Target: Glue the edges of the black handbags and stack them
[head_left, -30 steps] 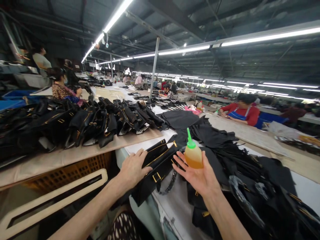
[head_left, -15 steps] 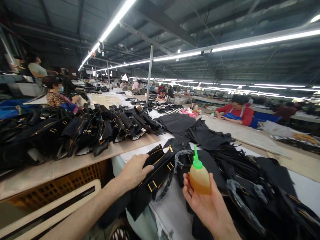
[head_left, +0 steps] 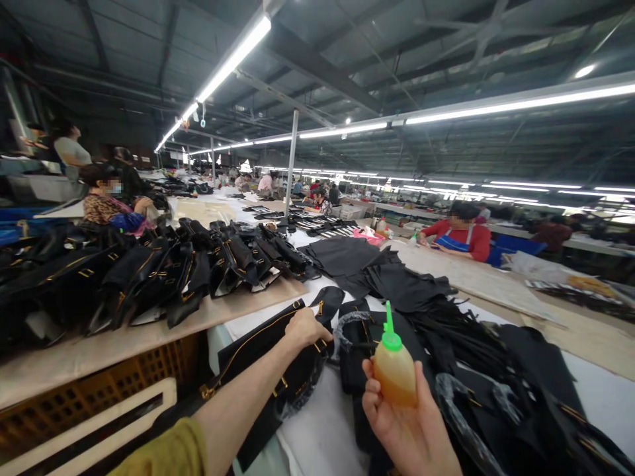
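A worker's left hand (head_left: 307, 328), fingers curled shut over the far upper edge of a black leather handbag (head_left: 258, 360) with a gold zip and gold buckles, pins the bag to the white worktop (head_left: 317, 433) in a long, strip-lit workshop. The bag's long axis runs from the near left, by the person's mustard-yellow sleeve (head_left: 169, 453), away to the right, where it ends under the left hand

The right hand (head_left: 414, 426), palm turned up and fingers wrapped about its load, holds a small clear plastic squeeze bottle (head_left: 395, 373) of amber liquid upright, its green nozzle pointing at the roof. The bottle stands just to the right of the bag and clear of it. A plastic-wrapped black strap (head_left: 347, 322) lies between the two, so the left hand is the one on the bag and the right hand is near but apart

To the left, a row of finished black handbags (head_left: 198, 264) leans on a beige board over an orange plastic crate (head_left: 99, 390). Beyond the hands lies a heap of cut black fabric pieces (head_left: 397, 284). At the next worktop a person in a red top and blue apron (head_left: 459, 237) bends over other work, and more people sit further down the hall
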{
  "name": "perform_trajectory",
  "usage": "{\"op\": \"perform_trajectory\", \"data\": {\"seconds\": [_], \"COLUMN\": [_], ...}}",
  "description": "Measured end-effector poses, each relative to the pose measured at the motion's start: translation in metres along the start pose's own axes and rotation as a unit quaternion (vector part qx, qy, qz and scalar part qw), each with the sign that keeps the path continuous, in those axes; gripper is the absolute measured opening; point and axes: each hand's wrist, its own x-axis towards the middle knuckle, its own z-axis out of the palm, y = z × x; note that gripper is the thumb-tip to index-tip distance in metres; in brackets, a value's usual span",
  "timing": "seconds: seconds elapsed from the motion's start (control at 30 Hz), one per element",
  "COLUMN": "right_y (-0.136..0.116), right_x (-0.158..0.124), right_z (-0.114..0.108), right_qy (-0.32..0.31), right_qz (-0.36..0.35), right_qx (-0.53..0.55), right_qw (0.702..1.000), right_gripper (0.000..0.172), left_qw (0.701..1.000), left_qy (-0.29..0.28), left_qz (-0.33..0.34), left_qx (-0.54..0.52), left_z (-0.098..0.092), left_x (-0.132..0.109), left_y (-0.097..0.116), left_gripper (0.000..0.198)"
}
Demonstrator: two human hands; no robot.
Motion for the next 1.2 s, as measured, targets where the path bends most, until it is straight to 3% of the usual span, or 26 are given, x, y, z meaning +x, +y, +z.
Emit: {"op": "perform_trajectory", "data": {"seconds": [0.1,0.2,0.33,0.43,0.53,0.67,0.77,0.87,1.0,1.07,1.2], "right_y": [-0.008,-0.019,-0.035,-0.041,-0.039,-0.026,-0.012,0.0,0.005,0.004,0.005], "right_x": [-0.005,-0.013,-0.028,-0.042,-0.053,-0.056,-0.051,-0.045,-0.038,-0.034,-0.028], "right_z": [0.006,0.018,0.049,0.077,0.101,0.119,0.127,0.13,0.13,0.131,0.134], "right_qy": [-0.005,-0.014,-0.034,-0.046,-0.053,-0.065,-0.063,-0.059,-0.082,-0.092,-0.083], "right_qz": [-0.019,-0.045,-0.086,-0.119,-0.14,-0.12,-0.11,-0.099,-0.113,-0.131,-0.113], "right_qx": [0.007,0.018,0.026,0.022,0.02,0.007,-0.013,-0.024,-0.02,-0.022,-0.019], "right_qw": [1.0,0.999,0.995,0.992,0.989,0.991,0.992,0.993,0.99,0.987,0.99], "right_gripper": [0.04,0.036,0.033,0.039,0.044,0.047,0.045,0.043,0.042,0.039,0.034], "left_qw": [0.997,0.983,0.95,0.914,0.87,0.846,0.831,0.821,0.772,0.783,0.891], "left_qy": [-0.022,-0.049,-0.074,-0.064,-0.057,-0.097,-0.137,-0.15,-0.171,-0.128,-0.052], "left_qz": [0.04,0.103,0.182,0.215,0.217,0.2,0.171,0.167,0.158,0.125,0.044], "left_qx": [-0.065,-0.147,-0.243,-0.337,-0.438,-0.485,-0.511,-0.524,-0.591,-0.596,-0.448], "left_z": [-0.007,-0.032,-0.075,-0.088,-0.078,-0.049,-0.036,-0.036,-0.042,-0.043,-0.04], "left_x": [-0.003,-0.017,-0.051,-0.081,-0.105,-0.123,-0.131,-0.133,-0.128,-0.122,-0.107], "left_y": [0.004,0.013,0.034,0.039,0.023,-0.01,-0.021,-0.027,-0.042,-0.048,-0.05], "left_gripper": [0.018,0.01,0.016,0.023,0.027,0.03,0.035,0.033,0.03,0.024,0.032]}}
